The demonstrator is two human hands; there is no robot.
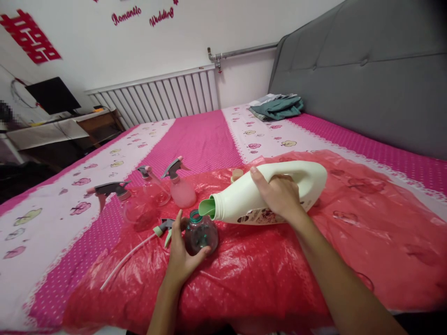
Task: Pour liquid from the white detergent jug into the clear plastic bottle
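My left hand (185, 256) is wrapped around a small clear green spray bottle (203, 237) with its top off, standing on a red plastic sheet (244, 274). In my right hand (281, 193) is a large cream detergent jug (240, 197), gripped by its handle and tilted on its side. The jug's green spout is just above and beside the bottle's open neck; I cannot tell whether liquid is flowing. Left of the bottle lies a green and grey spray head (164, 228) with a long white tube. A round cap (237, 175) lies behind the jug.
Several pink spray bottles, one of them holding cloudy liquid (183, 193), stand on the sheet at the left. The sheet covers part of a pink patterned bed (195, 135). Folded clothes (275, 108) lie near the grey headboard (363, 79). A radiator (157, 95) lines the wall.
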